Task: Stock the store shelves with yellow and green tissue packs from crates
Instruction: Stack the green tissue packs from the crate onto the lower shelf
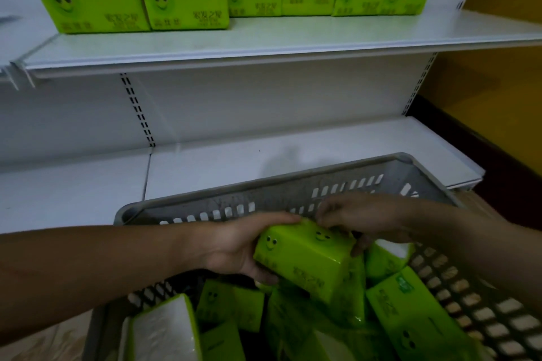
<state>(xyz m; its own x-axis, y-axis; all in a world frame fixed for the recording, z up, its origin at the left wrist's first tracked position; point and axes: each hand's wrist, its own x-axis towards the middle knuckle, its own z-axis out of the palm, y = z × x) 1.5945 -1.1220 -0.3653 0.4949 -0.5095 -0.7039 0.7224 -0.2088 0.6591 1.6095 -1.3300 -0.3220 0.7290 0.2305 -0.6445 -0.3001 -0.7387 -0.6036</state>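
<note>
Now both hands' grip clamped on green tissue pack (305,258), left hand (234,246), right hand (360,214), long axis left-right, above crate (264,190)

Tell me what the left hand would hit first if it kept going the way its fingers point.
The left hand points rightward and already grips the green tissue pack. Pushed further, it would likely meet the right hand on the pack's far end, though depth is unclear.
</note>
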